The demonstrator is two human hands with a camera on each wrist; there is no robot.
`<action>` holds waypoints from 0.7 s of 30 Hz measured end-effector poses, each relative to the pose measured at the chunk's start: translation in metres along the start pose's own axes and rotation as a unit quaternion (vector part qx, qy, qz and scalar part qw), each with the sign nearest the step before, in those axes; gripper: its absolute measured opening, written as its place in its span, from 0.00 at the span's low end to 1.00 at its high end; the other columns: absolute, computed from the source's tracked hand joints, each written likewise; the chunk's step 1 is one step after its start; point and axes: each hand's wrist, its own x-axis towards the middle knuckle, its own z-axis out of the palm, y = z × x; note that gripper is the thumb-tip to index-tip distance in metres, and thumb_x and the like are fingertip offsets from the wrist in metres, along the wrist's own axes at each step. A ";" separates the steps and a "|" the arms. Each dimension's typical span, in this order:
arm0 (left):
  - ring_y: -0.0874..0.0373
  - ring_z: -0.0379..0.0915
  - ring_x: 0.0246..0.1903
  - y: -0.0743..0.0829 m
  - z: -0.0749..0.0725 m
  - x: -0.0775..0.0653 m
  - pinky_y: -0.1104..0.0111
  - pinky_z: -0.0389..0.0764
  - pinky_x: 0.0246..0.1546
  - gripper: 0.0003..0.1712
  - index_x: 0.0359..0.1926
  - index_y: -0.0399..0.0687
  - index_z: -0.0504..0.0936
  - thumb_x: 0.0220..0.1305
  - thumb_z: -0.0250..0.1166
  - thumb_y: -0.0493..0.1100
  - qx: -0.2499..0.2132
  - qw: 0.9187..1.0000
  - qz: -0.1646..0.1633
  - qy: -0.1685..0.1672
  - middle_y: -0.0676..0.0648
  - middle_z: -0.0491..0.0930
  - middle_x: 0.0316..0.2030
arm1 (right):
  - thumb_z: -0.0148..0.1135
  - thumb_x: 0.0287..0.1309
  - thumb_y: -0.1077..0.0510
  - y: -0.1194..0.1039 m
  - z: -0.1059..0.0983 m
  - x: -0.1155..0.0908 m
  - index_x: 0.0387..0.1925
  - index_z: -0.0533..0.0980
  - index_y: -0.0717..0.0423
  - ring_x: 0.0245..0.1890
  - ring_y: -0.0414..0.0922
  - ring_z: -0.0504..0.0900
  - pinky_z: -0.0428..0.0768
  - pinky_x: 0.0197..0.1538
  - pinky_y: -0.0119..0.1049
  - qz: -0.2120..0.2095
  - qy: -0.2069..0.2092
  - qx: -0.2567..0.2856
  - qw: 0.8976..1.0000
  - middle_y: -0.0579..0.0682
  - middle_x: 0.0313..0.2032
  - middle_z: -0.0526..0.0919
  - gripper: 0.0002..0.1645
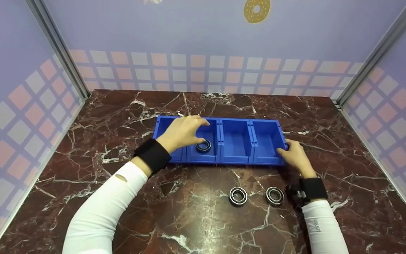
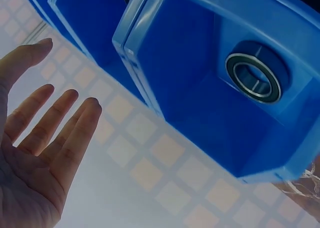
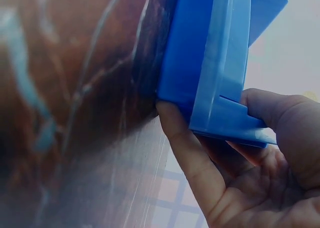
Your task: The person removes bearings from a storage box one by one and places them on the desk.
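A blue compartment bin [image 1: 235,139] lies across the table, its compartments in a row. My left hand [image 1: 185,131] hovers over its left part, thumb and fingers spread apart and holding nothing. Near the thumb, a ball bearing [image 1: 203,145] lies in the second compartment from the left. The left wrist view shows another bearing [image 2: 255,72] in the end compartment, which my hand and wrist partly cover in the head view. My right hand [image 1: 296,155] grips the bin's right end wall. Its thumb [image 3: 272,105] is on one side of the wall and fingers are on the other.
Two more bearings stand apart on the marble table in front of the bin: a left one [image 1: 238,196] and a right one [image 1: 274,196], close to the right wrist. Patterned panels [image 1: 203,70] enclose the table at the back and both sides.
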 end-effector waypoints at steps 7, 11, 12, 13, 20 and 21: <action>0.50 0.76 0.45 0.002 0.009 0.004 0.57 0.77 0.41 0.28 0.52 0.51 0.79 0.48 0.71 0.51 0.004 1.000 -0.011 -0.012 0.49 0.78 0.49 | 0.56 0.54 0.64 -0.002 0.000 0.001 0.53 0.72 0.71 0.40 0.58 0.78 0.74 0.44 0.52 0.005 -0.004 0.000 1.000 0.68 0.43 0.79 0.24; 0.50 0.76 0.45 0.003 0.012 0.007 0.57 0.77 0.42 0.28 0.52 0.51 0.79 0.48 0.71 0.50 0.004 1.000 -0.015 -0.020 0.48 0.78 0.49 | 0.57 0.54 0.64 -0.001 0.000 0.001 0.53 0.72 0.72 0.40 0.57 0.78 0.74 0.44 0.52 0.002 -0.003 0.000 1.000 0.68 0.42 0.79 0.24; 0.50 0.76 0.45 0.003 0.013 0.007 0.57 0.77 0.42 0.28 0.52 0.51 0.79 0.48 0.71 0.50 0.004 1.000 -0.014 -0.021 0.48 0.78 0.49 | 0.57 0.54 0.64 -0.001 -0.001 0.001 0.52 0.72 0.72 0.39 0.57 0.79 0.75 0.44 0.52 0.001 -0.002 0.000 1.000 0.68 0.42 0.79 0.24; 0.50 0.76 0.45 0.004 0.014 0.008 0.57 0.77 0.42 0.28 0.52 0.51 0.79 0.48 0.71 0.50 0.005 1.000 -0.014 -0.022 0.48 0.78 0.49 | 0.57 0.54 0.64 -0.001 -0.001 0.001 0.52 0.72 0.72 0.39 0.57 0.79 0.75 0.44 0.51 0.000 -0.001 0.000 1.000 0.68 0.42 0.80 0.23; 0.51 0.76 0.45 0.006 0.021 0.013 0.59 0.76 0.43 0.27 0.52 0.51 0.79 0.49 0.70 0.49 0.007 0.999 -0.013 -0.034 0.49 0.78 0.48 | 0.57 0.54 0.64 -0.001 0.000 0.000 0.53 0.72 0.71 0.37 0.56 0.79 0.75 0.42 0.51 0.000 0.003 0.000 1.000 0.68 0.41 0.80 0.24; 0.51 0.76 0.46 0.006 0.023 0.013 0.59 0.76 0.43 0.27 0.52 0.51 0.79 0.49 0.70 0.49 0.006 0.999 -0.015 -0.037 0.49 0.78 0.48 | 0.57 0.54 0.64 -0.001 0.000 0.000 0.52 0.72 0.71 0.37 0.56 0.79 0.75 0.42 0.51 0.000 0.003 0.001 1.000 0.68 0.41 0.80 0.24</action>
